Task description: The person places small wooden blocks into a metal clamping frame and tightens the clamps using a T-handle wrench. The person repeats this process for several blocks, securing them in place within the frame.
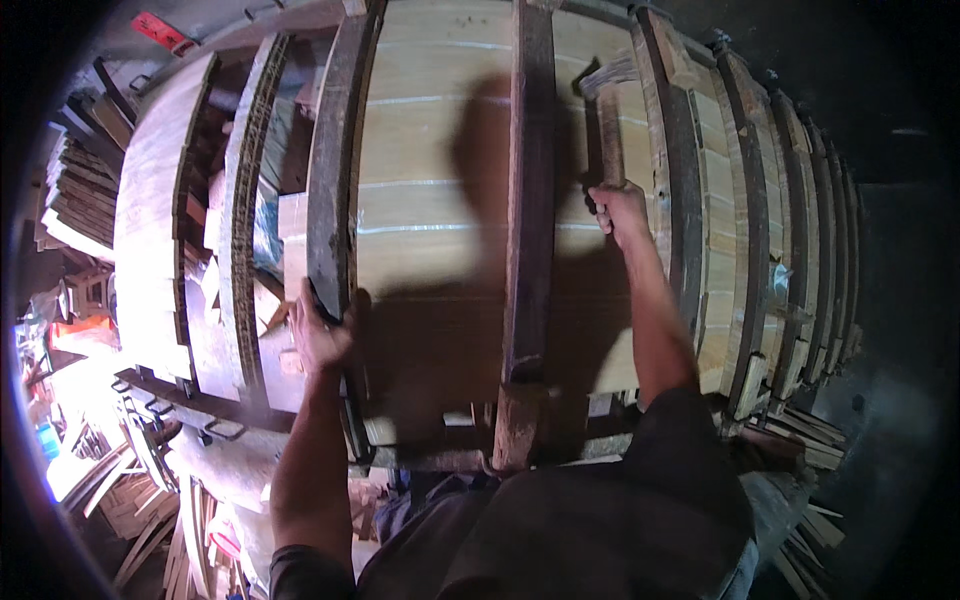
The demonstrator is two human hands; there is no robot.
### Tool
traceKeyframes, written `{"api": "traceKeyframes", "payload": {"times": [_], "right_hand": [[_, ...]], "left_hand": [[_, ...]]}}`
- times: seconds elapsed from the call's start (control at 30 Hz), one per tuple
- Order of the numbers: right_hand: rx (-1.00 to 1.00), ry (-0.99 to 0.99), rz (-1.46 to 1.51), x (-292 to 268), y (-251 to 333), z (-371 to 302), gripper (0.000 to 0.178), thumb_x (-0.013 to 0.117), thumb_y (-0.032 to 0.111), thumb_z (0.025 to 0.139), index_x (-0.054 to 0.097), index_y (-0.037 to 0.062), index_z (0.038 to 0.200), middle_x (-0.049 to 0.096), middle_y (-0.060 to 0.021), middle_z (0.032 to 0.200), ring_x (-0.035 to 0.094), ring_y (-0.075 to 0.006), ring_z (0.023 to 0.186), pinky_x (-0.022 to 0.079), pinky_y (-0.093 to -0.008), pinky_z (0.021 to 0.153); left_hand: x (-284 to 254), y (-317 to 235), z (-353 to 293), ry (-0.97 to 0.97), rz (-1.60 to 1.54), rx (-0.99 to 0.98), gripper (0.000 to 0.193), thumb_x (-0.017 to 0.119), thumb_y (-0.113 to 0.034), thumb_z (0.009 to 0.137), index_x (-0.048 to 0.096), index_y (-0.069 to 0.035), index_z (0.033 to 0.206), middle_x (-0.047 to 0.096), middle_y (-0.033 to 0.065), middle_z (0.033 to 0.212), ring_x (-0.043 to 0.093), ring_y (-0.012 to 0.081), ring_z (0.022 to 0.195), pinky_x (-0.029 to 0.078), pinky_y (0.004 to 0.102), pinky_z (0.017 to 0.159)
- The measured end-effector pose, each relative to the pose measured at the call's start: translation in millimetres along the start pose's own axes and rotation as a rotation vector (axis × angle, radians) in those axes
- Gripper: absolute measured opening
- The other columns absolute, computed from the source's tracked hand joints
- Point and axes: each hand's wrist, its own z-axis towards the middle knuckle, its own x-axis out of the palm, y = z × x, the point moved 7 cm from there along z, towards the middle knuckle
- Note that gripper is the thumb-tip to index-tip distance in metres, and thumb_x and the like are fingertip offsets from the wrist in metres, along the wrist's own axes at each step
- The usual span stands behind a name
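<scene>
My left hand (322, 335) grips the lower part of a dark wooden bar (335, 170), fingers on its left side and thumb on its right. In my right hand (622, 208) is a hammer by its wooden handle (612, 140). Its greyish head (610, 75) is blurred and points away from me, above the pale boards. These pale wooden boards (420, 150) lie side by side under the bars, with thin whitish lines between them. Another dark bar (530, 200) crosses them between my hands. My shadow covers much of the boards.
More bars (745, 200) cross the boards in a row to the right. On the left stand a pale curved panel (150, 220) and a stack of wood strips (80, 190). Loose wood strips (140, 500) lie at the lower left. A red object (162, 32) is at the far left.
</scene>
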Motion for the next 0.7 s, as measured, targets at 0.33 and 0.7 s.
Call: {"api": "traceKeyframes", "payload": {"times": [0.33,0.7], "right_hand": [[-0.708,-0.542,0.095,-24,76,-114,0.028,0.067,0.013,0.087,0.049,0.0007,0.104,0.060,-0.0125,0.081,0.060,-0.0201,0.060,0.050,-0.0353,0.057],[-0.572,-0.407,-0.310,-37,0,-103,0.026,0.071,0.010,0.084,0.059,0.0001,0.105,0.066,-0.0115,0.079,0.063,-0.0272,0.077,0.050,-0.0359,0.077]], "left_hand": [[13,21,-6,0.058,-0.034,-0.029,0.089,0.076,-0.038,0.074,0.037,0.000,0.144,0.057,0.0245,0.121,0.053,0.0416,0.111,0.043,0.0477,0.097],[16,23,-5,0.041,-0.015,-0.039,0.090,0.076,-0.035,0.076,0.032,-0.004,0.148,0.054,0.0273,0.122,0.052,0.0408,0.116,0.041,0.0463,0.101]]}}
